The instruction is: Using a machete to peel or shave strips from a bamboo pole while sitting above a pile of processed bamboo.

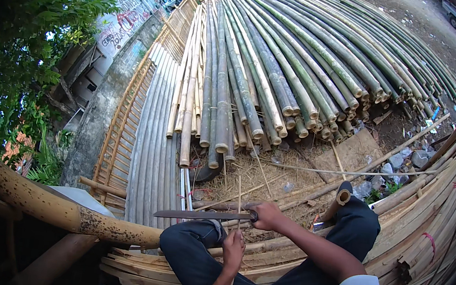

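Observation:
My right hand (pixel 265 215) is closed round the handle of a machete (pixel 196 215). Its long dark blade points left, over my bent left knee, and lies across a thin bamboo strip (pixel 240 192). Below the blade, my left hand (pixel 233 250) grips that strip, which stands out away from me and runs back toward my lap. The two hands are close together, the left nearer to me. Whether the blade's edge bites into the strip cannot be made out. My fingers partly hide the handle and the strip.
A large stack of bamboo poles (pixel 269 82) fans out ahead. Bundled split bamboo (pixel 423 223) lies to my right. A thick bamboo pole (pixel 50 203) crosses on the left, near corrugated sheets (pixel 155 133) and a slatted bamboo frame (pixel 122 124). Shavings (pixel 252 174) litter the ground.

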### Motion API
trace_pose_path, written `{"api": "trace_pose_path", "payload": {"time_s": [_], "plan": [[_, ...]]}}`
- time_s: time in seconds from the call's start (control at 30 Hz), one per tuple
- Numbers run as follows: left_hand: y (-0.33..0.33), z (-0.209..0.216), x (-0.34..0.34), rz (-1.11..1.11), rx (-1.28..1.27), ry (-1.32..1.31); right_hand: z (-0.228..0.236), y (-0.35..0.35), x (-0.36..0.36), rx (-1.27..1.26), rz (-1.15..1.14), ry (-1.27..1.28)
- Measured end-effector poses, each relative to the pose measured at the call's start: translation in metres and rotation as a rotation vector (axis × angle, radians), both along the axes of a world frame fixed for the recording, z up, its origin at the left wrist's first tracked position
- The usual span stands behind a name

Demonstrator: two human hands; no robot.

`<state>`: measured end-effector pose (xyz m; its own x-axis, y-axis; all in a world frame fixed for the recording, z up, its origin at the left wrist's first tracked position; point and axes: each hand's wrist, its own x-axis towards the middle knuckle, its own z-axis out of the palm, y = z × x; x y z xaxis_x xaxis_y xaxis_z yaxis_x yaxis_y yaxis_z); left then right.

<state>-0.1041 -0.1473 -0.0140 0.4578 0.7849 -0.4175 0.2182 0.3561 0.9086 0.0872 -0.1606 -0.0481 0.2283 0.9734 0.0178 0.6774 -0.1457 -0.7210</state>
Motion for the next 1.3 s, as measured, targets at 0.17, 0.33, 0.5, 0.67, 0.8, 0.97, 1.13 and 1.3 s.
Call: {"api": "trace_pose_path", "payload": {"time_s": [0.17, 0.33, 0.5, 0.67, 0.8, 0.97, 1.13, 1.3], "plan": [[-0.043, 0.035, -0.013, -0.173, -0.078, 0.039, -0.078, -0.007, 0.091, -0.202, -0.655, 0.255], [0.021, 0.006, -0.020, -0.046, -0.254, -0.095, -0.052, -0.013, 0.074, -0.088, -0.645, 0.561], [0.034, 0.010, 0.015, -0.114, -0.303, -0.164, -0.004, -0.021, 0.033, -0.075, -0.213, 0.341], [0.014, 0.005, 0.023, 0.023, -0.062, 0.043, -0.012, -0.003, 0.003, 0.019, 0.019, -0.021], [-0.023, 0.029, -0.021, -0.089, 0.002, -0.008, -0.056, 0.002, 0.075, -0.310, -0.557, 0.323], [-0.004, 0.062, -0.051, 0.008, -0.037, -0.004, -0.136, -0.053, 0.123, -0.237, -1.093, 0.666], [0.011, 0.059, -0.063, 0.010, -0.124, -0.030, -0.160, -0.064, 0.126, -0.185, -1.084, 1.037], [0.021, 0.054, -0.065, -0.014, -0.257, -0.072, -0.142, -0.049, 0.118, -0.239, -0.958, 0.798]]}}
